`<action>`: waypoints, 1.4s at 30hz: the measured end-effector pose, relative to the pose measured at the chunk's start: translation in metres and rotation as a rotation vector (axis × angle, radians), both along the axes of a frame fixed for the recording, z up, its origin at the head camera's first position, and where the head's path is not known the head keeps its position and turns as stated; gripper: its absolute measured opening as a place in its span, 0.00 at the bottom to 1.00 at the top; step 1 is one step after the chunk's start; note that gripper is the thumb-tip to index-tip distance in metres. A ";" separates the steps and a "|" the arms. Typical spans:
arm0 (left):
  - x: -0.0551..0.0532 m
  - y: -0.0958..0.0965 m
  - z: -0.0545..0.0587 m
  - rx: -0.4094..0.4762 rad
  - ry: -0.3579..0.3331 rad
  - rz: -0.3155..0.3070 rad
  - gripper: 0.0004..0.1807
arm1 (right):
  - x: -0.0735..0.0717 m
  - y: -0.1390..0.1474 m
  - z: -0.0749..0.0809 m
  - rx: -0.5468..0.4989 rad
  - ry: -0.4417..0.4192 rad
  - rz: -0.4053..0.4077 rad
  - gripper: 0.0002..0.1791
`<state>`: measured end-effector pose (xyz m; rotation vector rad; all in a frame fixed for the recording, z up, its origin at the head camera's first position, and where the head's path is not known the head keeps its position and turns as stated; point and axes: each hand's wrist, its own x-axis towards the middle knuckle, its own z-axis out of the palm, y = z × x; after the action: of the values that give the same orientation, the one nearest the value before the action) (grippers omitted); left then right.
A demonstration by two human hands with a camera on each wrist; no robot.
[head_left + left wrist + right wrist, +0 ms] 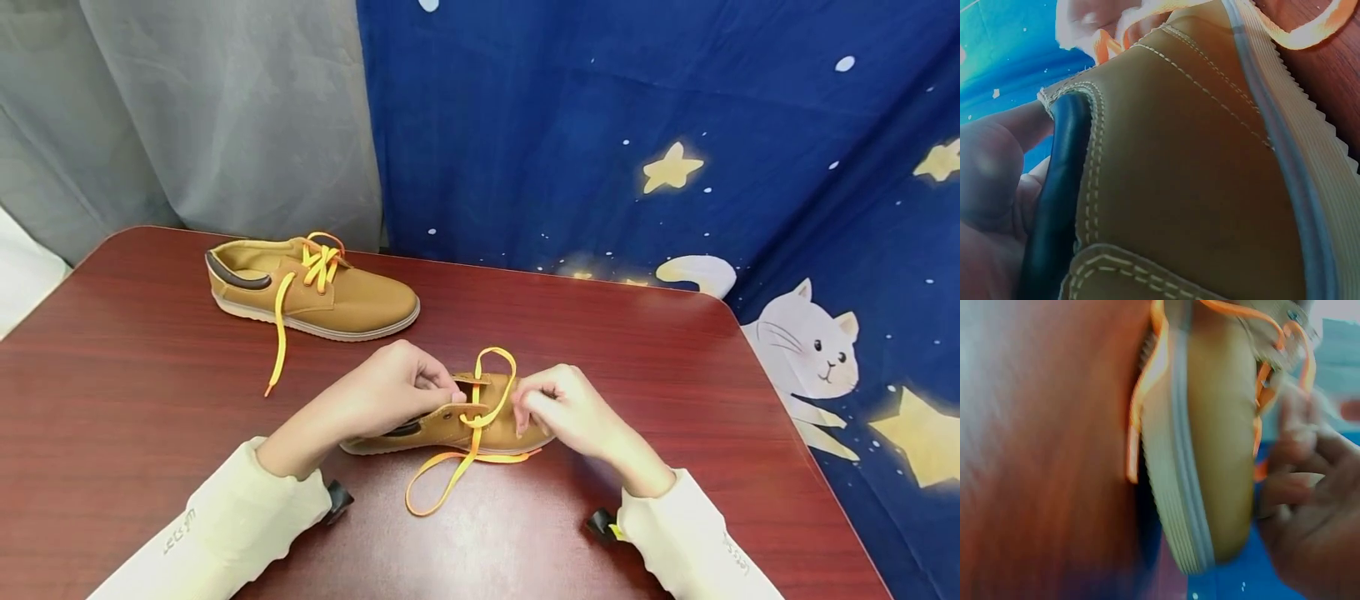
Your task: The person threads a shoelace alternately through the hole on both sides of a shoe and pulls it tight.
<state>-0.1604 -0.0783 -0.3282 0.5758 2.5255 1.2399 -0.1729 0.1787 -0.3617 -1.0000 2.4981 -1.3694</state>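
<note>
A tan shoe (431, 429) with a pale sole lies on the table, toe to the right. Its yellow-orange shoelace (480, 433) passes through the front eyelets, with one loop standing above the shoe and another lying in front. The left hand (397, 383) reaches over the shoe's opening and pinches the eyelet flap; in the left wrist view its fingers pass behind the dark padded collar (1066, 181). Above the toe, the right hand (566, 408) has curled fingers and pinches the upper lace loop (1309, 356). Its fingertips are blurred in the right wrist view.
A matching tan shoe (367, 304), with laces threaded and one end hanging onto the table, stands at the back left. The reddish-brown table (645, 350) has rounded corners. Grey curtain (255, 108) and blue star-patterned cloth (525, 142) hang behind it.
</note>
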 end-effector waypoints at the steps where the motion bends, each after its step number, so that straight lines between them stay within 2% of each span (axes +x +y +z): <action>1: 0.000 0.000 0.000 0.003 -0.001 0.001 0.05 | -0.001 0.002 0.001 0.049 -0.029 0.004 0.17; 4: 0.000 0.000 0.000 0.000 0.003 0.003 0.05 | -0.001 0.004 0.003 0.152 -0.063 0.006 0.10; 6: -0.001 0.000 0.001 -0.009 0.000 0.014 0.06 | -0.001 0.002 0.002 0.166 -0.076 0.005 0.07; 12: -0.002 -0.006 0.006 0.014 -0.040 0.029 0.07 | 0.001 -0.004 -0.002 0.077 -0.100 0.023 0.03; 17: -0.004 -0.012 0.008 0.107 -0.108 0.041 0.08 | 0.002 -0.010 -0.005 0.023 -0.064 0.020 0.03; 21: -0.006 -0.020 0.013 0.162 -0.138 0.067 0.09 | 0.003 -0.011 -0.005 -0.001 -0.069 0.003 0.02; 28: -0.008 -0.033 0.023 0.177 -0.130 0.109 0.10 | 0.004 -0.011 -0.004 -0.020 -0.081 -0.010 0.04; 42: -0.013 -0.056 0.033 0.235 -0.081 0.176 0.14 | 0.002 -0.010 -0.008 -0.046 -0.062 0.005 0.03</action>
<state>-0.1734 -0.1346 -0.2954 0.3486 2.4239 1.6028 -0.1711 0.1684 -0.3702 -0.9568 2.4285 -1.4392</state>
